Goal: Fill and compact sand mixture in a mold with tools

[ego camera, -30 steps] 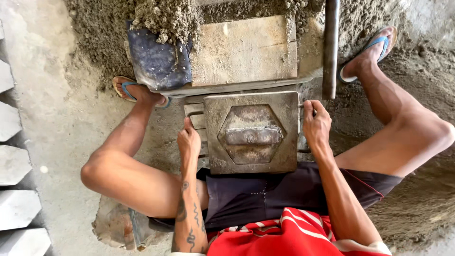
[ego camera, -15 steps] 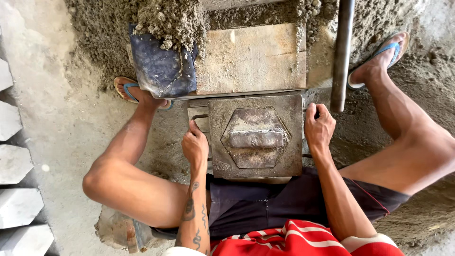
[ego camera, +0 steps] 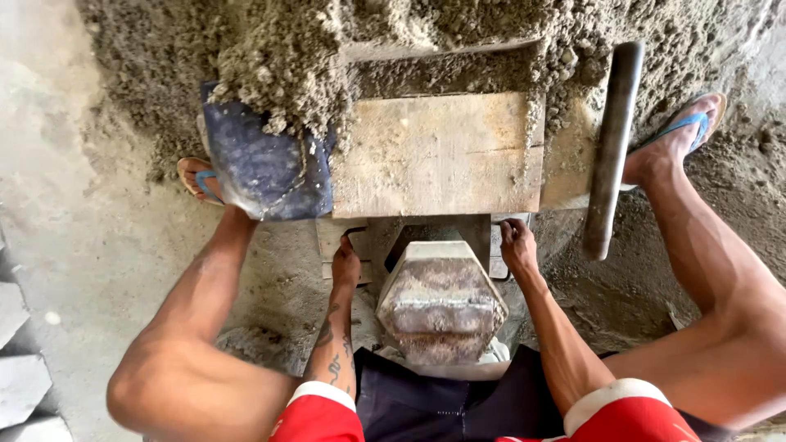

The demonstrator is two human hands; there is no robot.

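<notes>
While hands grip mould frame; hexagonal block raised.

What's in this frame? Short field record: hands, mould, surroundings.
left hand: grips handle at left side of metal mould
right hand: grips handle at right side
metal mould: hexagonal plate, tilted toward the person, between the knees
wooden board: beyond mould, flat, sand-dusted
blue scoop: left of board, under the sand mix
sand mix: heaped at top
metal pipe: right of board
</notes>
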